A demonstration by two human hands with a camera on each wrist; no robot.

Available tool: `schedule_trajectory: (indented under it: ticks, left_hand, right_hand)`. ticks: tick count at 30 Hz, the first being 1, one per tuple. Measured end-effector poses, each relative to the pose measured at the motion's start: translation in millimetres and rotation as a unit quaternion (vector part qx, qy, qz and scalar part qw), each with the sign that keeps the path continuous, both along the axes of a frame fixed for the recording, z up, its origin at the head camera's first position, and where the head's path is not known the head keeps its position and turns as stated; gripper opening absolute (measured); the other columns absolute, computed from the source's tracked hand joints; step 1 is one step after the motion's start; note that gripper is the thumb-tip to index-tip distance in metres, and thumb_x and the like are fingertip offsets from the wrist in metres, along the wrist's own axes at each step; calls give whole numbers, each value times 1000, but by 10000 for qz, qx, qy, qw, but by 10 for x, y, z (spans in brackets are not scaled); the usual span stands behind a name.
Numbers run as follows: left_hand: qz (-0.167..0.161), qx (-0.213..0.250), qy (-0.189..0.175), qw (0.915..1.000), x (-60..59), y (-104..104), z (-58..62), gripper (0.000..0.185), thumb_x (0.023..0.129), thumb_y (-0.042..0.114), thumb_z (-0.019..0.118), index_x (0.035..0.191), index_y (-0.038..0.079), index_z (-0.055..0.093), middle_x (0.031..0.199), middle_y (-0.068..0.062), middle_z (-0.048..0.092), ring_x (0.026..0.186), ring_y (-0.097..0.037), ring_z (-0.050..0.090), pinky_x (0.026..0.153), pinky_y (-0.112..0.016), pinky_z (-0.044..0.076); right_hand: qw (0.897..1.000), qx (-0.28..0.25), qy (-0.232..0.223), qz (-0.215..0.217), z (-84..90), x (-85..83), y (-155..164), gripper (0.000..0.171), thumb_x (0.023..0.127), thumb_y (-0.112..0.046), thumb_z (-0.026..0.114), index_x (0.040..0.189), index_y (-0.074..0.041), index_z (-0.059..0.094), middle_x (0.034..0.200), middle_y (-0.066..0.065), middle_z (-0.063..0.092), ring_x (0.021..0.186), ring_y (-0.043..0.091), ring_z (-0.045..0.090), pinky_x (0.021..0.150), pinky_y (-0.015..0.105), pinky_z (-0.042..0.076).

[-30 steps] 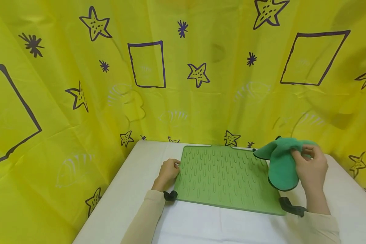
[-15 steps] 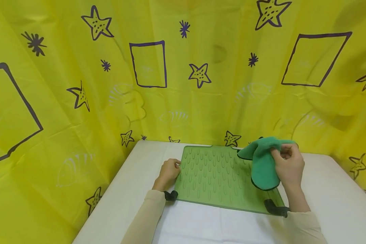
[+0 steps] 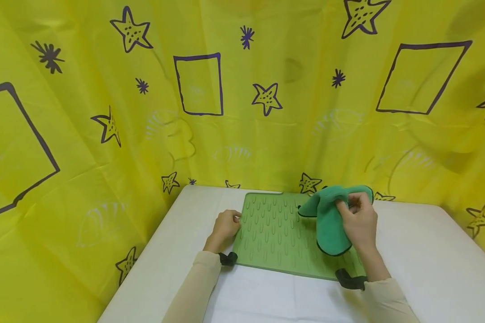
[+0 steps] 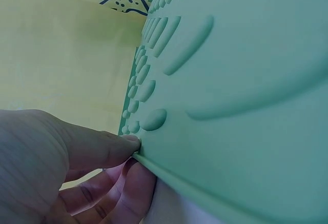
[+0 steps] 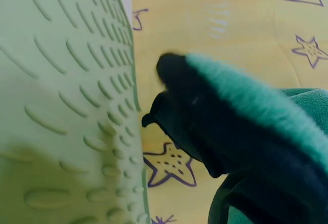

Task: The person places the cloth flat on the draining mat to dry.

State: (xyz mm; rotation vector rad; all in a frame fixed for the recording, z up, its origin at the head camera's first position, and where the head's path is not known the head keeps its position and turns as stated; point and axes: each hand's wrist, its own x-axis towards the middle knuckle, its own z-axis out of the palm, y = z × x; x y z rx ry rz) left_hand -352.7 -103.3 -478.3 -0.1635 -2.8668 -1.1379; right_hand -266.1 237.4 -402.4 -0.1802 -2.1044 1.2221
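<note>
I see a white table [image 3: 145,273], ribbed green mat [image 3: 266,242] on it, teal cloth [image 3: 330,231] raised over the mat's right part, bunched at the grip, flaps hanging beside and below the fingers. Right hand [image 3: 361,220] pinches cloth; left hand [image 3: 225,225] pinches mat's left edge. Step, I'd guess: cloth positioned over steadied mat. Next probably calls for lowering cloth, mat edge held firm.

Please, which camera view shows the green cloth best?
The head view: there the cloth hangs from the right hand with most of its shape visible. The right wrist view shows it close, but partly blurred and cut by the picture edge, with its dark side visible. The left wrist view does not show it.
</note>
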Motion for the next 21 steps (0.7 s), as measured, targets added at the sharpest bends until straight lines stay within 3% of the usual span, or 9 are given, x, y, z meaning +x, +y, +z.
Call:
schedule_trajectory:
  ticks: [5, 12, 21]
  left_hand:
    - [27, -8, -25, 10000, -8, -1, -3, 34, 88, -1, 67, 121, 1, 73, 90, -6, 71, 80, -18, 61, 71, -30, 51]
    - [83, -3, -58, 9999, -4, 11, 0, 33, 88, -1, 68, 120, 1, 73, 89, -6, 70, 78, -18, 60, 68, -29, 49]
    - [114, 2, -143, 9998, 3, 22, 11, 33, 90, -1, 68, 123, 1, 72, 89, -5, 68, 79, -18, 59, 68, -29, 48]
  right_hand:
    - [9997, -102, -129, 202, -21, -12, -83, 21, 98, -19, 68, 109, -3, 59, 90, -4, 56, 62, 0, 48, 58, 17, 39]
    - [9988, -284, -225, 319, -26, -22, -174, 22, 99, -18, 65, 112, -2, 58, 103, 5, 61, 67, -10, 54, 62, 12, 44]
    - [9905, -1024, -317, 864, -80, -55, -286, 25, 100, -17, 64, 116, -1, 53, 96, -8, 55, 58, 0, 60, 52, 22, 53]
